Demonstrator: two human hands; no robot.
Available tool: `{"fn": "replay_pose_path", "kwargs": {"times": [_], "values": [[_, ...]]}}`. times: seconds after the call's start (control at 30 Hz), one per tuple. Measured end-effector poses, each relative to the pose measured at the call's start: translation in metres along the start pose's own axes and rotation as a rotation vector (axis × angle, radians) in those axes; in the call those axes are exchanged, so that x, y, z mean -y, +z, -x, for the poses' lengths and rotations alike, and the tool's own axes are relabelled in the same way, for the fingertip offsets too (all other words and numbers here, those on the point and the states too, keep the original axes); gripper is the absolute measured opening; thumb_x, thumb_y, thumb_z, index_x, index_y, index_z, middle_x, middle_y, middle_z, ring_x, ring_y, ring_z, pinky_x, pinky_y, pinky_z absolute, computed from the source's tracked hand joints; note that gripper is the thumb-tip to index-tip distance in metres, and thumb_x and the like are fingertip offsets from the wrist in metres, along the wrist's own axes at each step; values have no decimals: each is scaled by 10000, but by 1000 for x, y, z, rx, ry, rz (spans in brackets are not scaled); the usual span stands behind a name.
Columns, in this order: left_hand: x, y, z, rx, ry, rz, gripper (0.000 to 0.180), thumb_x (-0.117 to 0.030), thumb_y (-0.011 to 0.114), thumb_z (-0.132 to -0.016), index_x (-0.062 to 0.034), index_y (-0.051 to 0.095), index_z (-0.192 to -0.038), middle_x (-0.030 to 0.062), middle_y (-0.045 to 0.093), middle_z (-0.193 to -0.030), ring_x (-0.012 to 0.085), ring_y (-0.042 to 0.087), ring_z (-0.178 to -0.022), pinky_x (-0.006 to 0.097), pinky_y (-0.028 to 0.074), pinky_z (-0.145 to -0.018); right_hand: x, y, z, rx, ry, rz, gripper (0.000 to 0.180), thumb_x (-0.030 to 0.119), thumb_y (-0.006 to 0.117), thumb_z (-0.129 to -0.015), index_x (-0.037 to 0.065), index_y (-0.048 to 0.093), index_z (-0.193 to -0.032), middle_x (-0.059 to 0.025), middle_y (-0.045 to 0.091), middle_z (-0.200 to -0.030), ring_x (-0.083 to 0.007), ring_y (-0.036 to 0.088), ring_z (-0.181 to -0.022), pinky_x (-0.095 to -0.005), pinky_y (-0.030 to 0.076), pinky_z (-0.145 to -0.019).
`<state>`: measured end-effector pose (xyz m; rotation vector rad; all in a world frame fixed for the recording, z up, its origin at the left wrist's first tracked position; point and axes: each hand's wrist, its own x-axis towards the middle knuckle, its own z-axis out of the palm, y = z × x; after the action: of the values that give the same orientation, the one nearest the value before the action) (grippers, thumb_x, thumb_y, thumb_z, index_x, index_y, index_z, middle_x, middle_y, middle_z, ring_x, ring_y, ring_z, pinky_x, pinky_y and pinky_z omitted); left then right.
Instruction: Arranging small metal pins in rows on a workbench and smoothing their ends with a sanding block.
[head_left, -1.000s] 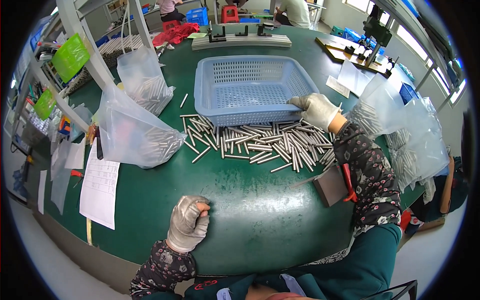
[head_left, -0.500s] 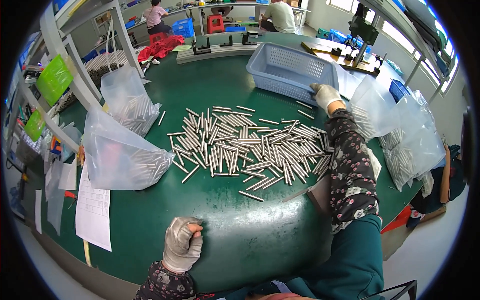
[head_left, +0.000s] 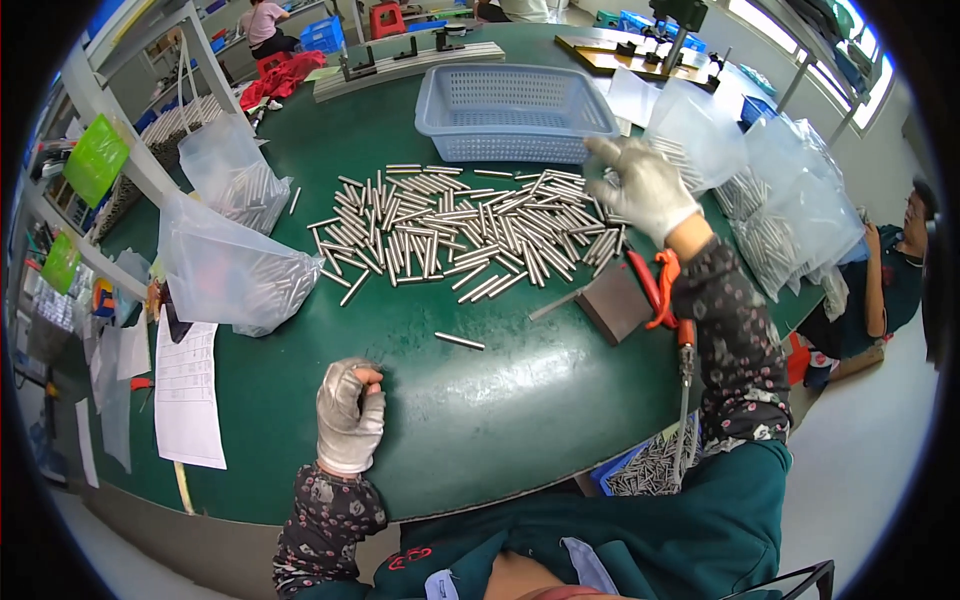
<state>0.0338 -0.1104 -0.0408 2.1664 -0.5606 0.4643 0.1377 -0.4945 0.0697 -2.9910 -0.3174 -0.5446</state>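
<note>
A loose pile of shiny metal pins spreads over the green table. A single metal pin lies apart on its near side. My left hand, in a grey-white glove with bare fingertips, rests on the table left of that pin. Its fingers are curled closed, and whatever may be inside is hidden. Slightly blurred, my gloved right hand hovers at the near right corner of the blue perforated basket. Its fingers are apart, with nothing seen in them. The basket stands behind the pile.
Clear bags of pins stand left and right. A brown block and a red-orange tool with a hose lie by my right forearm. A blue bin of small metal parts sits below the edge. Other people work nearby.
My right hand has come off the basket's rim, and its fingers have spread. The basket has shifted left and turned squarer to me. The view has tilted, while my left hand stays curled on the table.
</note>
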Motion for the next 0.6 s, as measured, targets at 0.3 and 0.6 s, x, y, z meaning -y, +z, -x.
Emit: {"fn": "replay_pose_path", "kwargs": {"times": [0.3,0.6], "values": [[9,8,-6,-62,104,39,178,66,573,-743,-30,547,-891,108,582,-907,274,588,-828,345,481,-753,45,24,152,45,195,158,744,494,657,-727,27,517,-1289,-219,577,-1199,-359,542,-1116,-506,305,-1046],[23,9,-3,-155,141,-61,174,73,574,-751,-30,558,-890,98,587,-907,263,592,-842,340,480,-773,18,13,145,-250,617,72,541,460,606,-739,104,615,-1147,-152,670,-1001,-347,626,-953,-444,480,-831]]}}
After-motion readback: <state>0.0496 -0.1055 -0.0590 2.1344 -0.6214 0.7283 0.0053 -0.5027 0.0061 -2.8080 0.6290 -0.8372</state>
